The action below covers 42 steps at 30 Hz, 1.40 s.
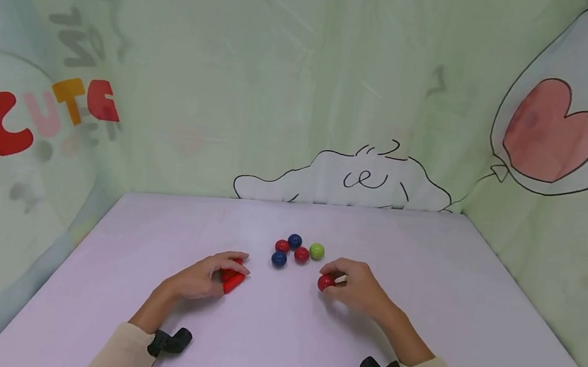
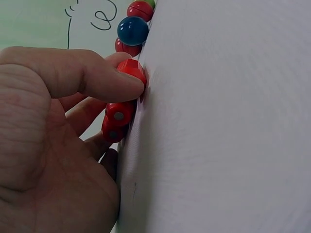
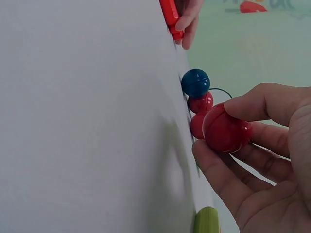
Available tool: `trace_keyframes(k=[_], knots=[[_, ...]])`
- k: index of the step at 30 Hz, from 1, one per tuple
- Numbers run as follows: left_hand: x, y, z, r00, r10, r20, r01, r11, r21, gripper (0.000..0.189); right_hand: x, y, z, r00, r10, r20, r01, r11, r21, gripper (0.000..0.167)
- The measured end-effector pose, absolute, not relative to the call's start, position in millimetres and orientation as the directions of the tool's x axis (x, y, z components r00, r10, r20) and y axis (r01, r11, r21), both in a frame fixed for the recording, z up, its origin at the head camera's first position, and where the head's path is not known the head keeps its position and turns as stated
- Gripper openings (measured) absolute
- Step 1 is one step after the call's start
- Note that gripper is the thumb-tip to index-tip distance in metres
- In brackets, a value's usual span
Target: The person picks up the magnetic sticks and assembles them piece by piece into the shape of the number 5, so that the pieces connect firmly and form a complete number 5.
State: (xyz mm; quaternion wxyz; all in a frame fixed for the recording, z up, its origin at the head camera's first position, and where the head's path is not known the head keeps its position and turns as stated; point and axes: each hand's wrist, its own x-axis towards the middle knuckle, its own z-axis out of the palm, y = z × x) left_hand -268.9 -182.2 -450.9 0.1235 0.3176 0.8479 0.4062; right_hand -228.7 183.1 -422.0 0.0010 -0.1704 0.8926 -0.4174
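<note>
In the head view, my left hand [image 1: 203,277] lies low on the left with thumb and fingers around several red magnetic rods [image 1: 234,283]. Round grey discs show on the ends of these rods [image 2: 118,115] in the left wrist view, and the thumb lies across them, close to the table. My right hand [image 1: 355,286] pinches a red ball [image 1: 325,282] between thumb and fingers. Seen from the right wrist, that ball [image 3: 226,130] is held just beside the tabletop surface, overlapping other balls behind it.
Beyond the hands sits a loose group: blue balls [image 1: 279,259] at front and back, red balls [image 1: 301,254] between them, and a green ball [image 1: 316,251] on the right. The white table [image 1: 273,342] ends at a printed cloth wall [image 1: 202,72].
</note>
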Motion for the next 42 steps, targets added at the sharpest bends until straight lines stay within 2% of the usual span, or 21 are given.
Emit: trace_keyframes(k=[8, 18, 26, 33, 38, 42], knots=[[-267.7, -180.3, -448.5, -0.772, 0.634, 0.049, 0.432, 0.465, 0.773, 0.057, -223.7, 183.1, -425.8, -0.923, -0.363, 0.129, -0.330, 0.574, -0.749, 0.028], [-265.0, -180.3, -449.5, -0.777, 0.629, 0.035, 0.425, 0.483, 0.766, 0.055, -217.8, 180.3, -430.3, -0.953, -0.297, 0.050, -0.235, 0.629, -0.741, 0.027], [-264.7, -176.7, -439.9, -0.789, 0.615, -0.004, 0.408, 0.528, 0.745, 0.060, -217.1, 183.0, -429.6, -0.945, -0.320, 0.068, -0.261, 0.613, -0.746, 0.028], [-264.4, -173.1, -422.8, -0.793, 0.610, -0.003, 0.488, 0.637, 0.597, 0.063, -218.4, 185.6, -432.1, -0.942, -0.329, 0.071, -0.267, 0.602, -0.752, 0.028], [-262.1, -170.2, -414.4, -0.820, 0.571, -0.029, 0.494, 0.734, 0.467, 0.057, -219.8, 185.3, -433.5, -0.946, -0.319, 0.065, -0.258, 0.613, -0.747, 0.028], [-260.2, -169.1, -413.5, -0.822, 0.569, -0.005, 0.519, 0.753, 0.404, 0.051, -219.9, 185.2, -434.1, -0.947, -0.316, 0.061, -0.254, 0.617, -0.745, 0.027]])
